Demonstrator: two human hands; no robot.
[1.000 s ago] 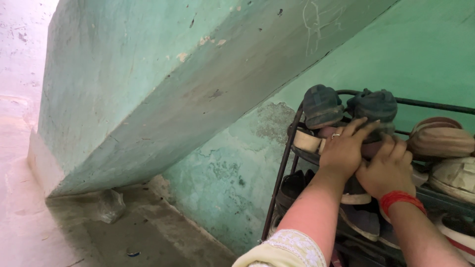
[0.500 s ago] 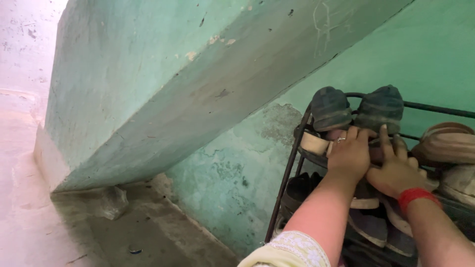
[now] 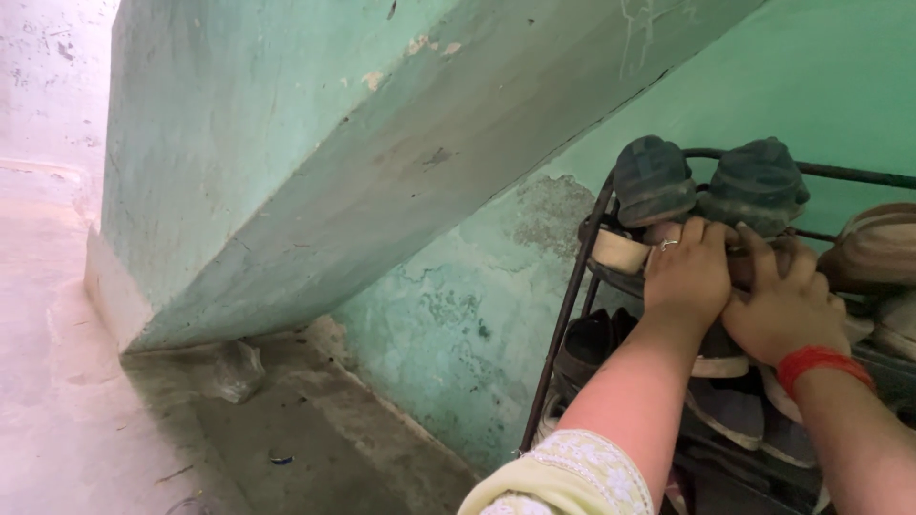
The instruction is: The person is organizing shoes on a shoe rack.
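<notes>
Far left, a crumpled clear plastic bag (image 3: pixel 234 370) is lying on the concrete floor (image 3: pixel 114 429) under the slanted green stair underside (image 3: pixel 315 162). A dark metal shoe rack (image 3: pixel 571 305) is standing against the green wall (image 3: pixel 458 334), its upright post just beside the peeling patch.

On the rack's top rail two dark green shoes (image 3: pixel 654 179) are sitting soles outward. Below them a cream-soled shoe (image 3: pixel 620 252) is poking out left of the hands. Tan sandals (image 3: pixel 873 248) are lying at the right edge; dark footwear is filling the lower shelves.

The left hand (image 3: pixel 689 277), ring on one finger, is pressing palm-down over a pinkish shoe (image 3: pixel 660 233) on the second shelf, fingers curled on it. The right hand (image 3: pixel 782 305), red bangle at the wrist, is lying alongside, touching it, fingers spread flat onto the same shelf; what it grasps I cannot tell.

Against half a second ago, both hands are staying on that shelf, the right's fingers lying flatter.
</notes>
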